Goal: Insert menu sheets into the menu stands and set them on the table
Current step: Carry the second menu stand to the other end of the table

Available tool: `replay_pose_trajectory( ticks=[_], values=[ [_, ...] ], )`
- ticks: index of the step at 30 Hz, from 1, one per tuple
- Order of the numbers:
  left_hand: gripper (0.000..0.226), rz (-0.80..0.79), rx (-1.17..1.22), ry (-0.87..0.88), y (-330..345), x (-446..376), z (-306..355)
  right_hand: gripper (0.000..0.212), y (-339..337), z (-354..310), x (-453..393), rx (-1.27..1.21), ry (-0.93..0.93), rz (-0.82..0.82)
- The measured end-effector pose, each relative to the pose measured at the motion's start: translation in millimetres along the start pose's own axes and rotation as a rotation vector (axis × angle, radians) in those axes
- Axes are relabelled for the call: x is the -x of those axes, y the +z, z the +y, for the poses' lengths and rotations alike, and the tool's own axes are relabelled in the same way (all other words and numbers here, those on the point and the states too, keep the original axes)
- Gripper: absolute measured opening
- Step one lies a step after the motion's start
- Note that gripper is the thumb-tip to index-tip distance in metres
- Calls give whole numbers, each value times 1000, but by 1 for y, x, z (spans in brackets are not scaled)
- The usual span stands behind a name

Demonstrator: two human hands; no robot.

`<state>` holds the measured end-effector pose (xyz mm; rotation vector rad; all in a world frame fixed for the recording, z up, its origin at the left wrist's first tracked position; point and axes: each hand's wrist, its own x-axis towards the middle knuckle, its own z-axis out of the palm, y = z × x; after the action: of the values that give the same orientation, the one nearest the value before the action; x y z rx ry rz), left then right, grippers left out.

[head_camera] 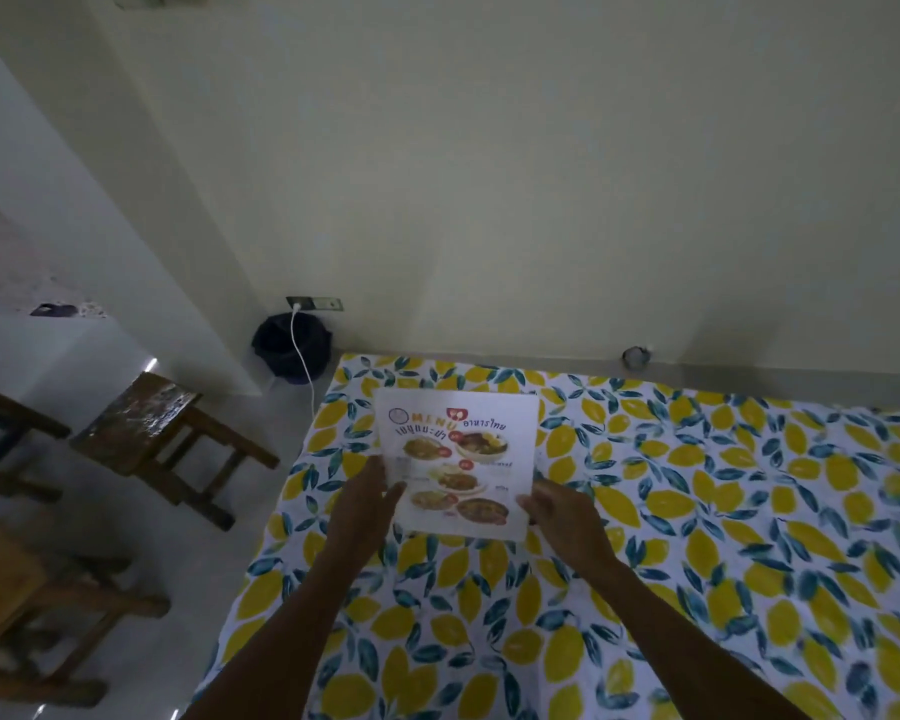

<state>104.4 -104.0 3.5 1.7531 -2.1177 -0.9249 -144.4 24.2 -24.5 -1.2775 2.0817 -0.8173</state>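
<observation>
A white menu sheet (pixel 458 462) printed with food pictures and the word MENU is held upright over the far left part of the table (pixel 697 511), which wears a lemon-print cloth. A clear stand seems to surround the sheet; I cannot tell for sure. My left hand (pixel 367 504) grips the sheet's lower left edge. My right hand (pixel 562 517) grips its lower right edge. Both forearms reach in from the bottom of the view.
The wall runs along the table's far edge. A black bin (pixel 292 348) with a white cable (pixel 302 356) plugged into a socket stands in the corner. Wooden stools (pixel 162 433) stand on the floor to the left. A small round object (pixel 636 357) rests at the table's back edge.
</observation>
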Motion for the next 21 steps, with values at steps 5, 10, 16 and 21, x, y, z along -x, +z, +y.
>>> replay_pose_trajectory(
  ticks=[5,10,16,21],
  values=[
    [17,49,14,104,-31,-44,-5,43,3,-26,-34,-19,-48,87],
    [23,50,-7,213,-71,-121,-19,42,23,-69,-94,25,-86,147],
    [35,-34,71,332,-113,-222,-40,15,55,-123,-170,51,-29,201],
    [28,-48,41,362,-135,-271,-46,25,81,-135,-215,74,33,260]
  ],
)
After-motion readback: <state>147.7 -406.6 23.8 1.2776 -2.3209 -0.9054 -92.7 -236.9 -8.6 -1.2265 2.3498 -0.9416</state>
